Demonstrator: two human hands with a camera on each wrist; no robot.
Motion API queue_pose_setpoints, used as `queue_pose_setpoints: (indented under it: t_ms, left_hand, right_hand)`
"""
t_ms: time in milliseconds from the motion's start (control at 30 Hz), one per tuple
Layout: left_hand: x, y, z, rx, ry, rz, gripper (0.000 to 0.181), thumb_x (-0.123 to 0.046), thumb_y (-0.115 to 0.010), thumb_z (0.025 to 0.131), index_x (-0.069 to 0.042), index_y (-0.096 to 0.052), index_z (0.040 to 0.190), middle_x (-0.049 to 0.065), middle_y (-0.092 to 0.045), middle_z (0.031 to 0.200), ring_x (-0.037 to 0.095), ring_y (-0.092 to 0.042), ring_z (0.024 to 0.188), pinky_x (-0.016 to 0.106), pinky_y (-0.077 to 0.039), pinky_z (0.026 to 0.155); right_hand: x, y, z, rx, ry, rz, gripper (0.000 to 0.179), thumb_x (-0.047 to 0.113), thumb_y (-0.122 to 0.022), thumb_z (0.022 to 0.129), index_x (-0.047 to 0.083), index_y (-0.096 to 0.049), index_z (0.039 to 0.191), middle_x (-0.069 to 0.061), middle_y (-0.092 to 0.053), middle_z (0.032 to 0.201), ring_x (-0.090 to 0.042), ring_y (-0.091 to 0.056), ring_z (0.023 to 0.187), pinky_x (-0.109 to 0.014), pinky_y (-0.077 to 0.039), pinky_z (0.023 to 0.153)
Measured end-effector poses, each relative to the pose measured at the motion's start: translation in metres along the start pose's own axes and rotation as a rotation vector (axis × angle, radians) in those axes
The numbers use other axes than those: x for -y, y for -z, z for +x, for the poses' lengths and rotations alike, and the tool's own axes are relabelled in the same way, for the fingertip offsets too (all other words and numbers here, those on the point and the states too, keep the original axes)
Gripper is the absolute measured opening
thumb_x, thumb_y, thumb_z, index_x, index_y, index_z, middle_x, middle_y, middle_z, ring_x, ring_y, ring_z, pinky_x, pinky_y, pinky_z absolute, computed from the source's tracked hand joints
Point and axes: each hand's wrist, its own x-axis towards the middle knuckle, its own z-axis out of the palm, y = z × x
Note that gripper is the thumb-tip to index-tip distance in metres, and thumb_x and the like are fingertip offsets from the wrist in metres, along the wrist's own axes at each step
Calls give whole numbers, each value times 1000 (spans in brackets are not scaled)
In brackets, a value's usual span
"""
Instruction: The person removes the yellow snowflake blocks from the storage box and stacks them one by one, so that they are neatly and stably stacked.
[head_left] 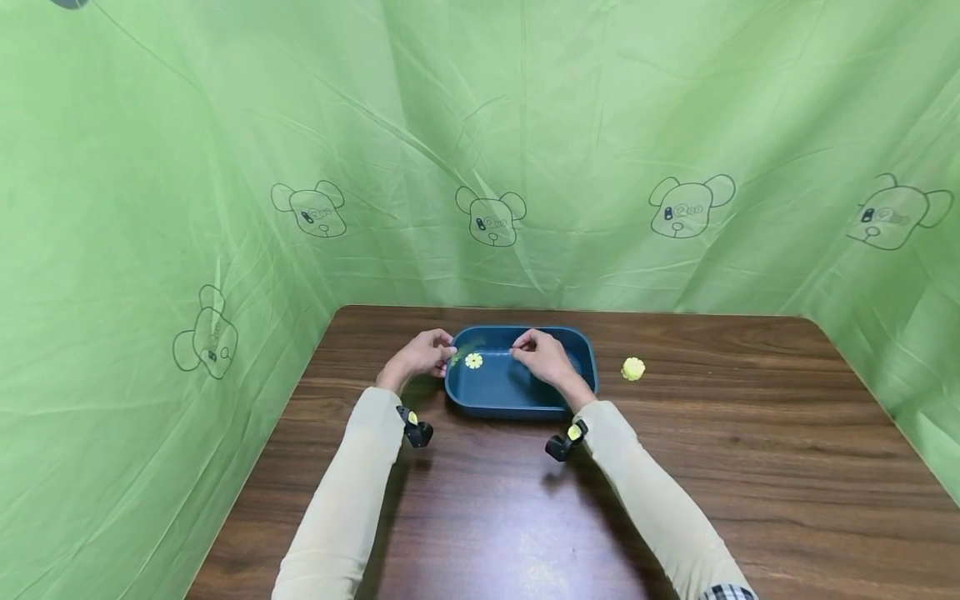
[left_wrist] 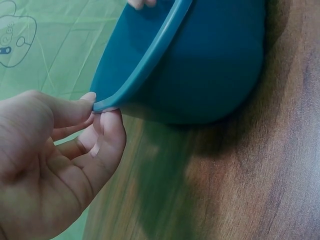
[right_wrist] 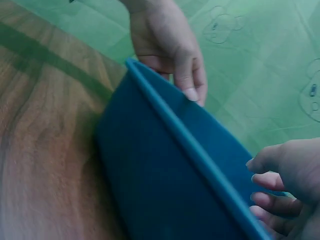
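A dark blue rectangular basin [head_left: 521,412] with rounded corners stands on the table. At its left end my left hand [head_left: 428,354] pinches the rim, thumb on top and bent fingers beneath, as the left wrist view [left_wrist: 65,145] shows up close. My right hand [head_left: 542,357] hovers over the basin's right half. Its fingers [right_wrist: 272,200] are loosely bent and the thumb is apart from them, with nothing visible between. Inside the basin, towards the left, lies a small pale yellow flower-shaped piece [head_left: 473,361]; a faint green blur shows beside it.
To the right of the basin, a yellow scalloped piece [head_left: 633,368] rests on the brown wood-grain table [head_left: 750,433]. Green fabric [head_left: 585,100] printed with bear faces rises behind the table and along both sides. Each wrist wears a small black camera [head_left: 417,429].
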Motion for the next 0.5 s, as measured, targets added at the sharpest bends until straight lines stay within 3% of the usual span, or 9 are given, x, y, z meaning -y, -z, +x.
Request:
queue_pose_setpoints:
  t_ms: [167, 500]
  left_hand:
    - [0, 0, 0, 11, 3, 4, 30, -11, -49, 100, 2, -44, 127, 24, -52, 101, 16, -54, 65, 37, -57, 72]
    - [0, 0, 0, 6, 13, -5, 29, -11, -49, 100, 0, -45, 126, 26, -52, 105, 16, -54, 66, 46, -55, 82]
  right_hand:
    - [5, -16, 4, 32, -13, 17, 16, 23, -69, 87, 11, -66, 97, -4, -67, 93, -17, -60, 86, -29, -48, 76]
    - [13, -34, 15, 58, -7, -14, 16, 22, -70, 87, 9, -65, 96, -5, -67, 93, -17, -60, 86, -29, -49, 77]
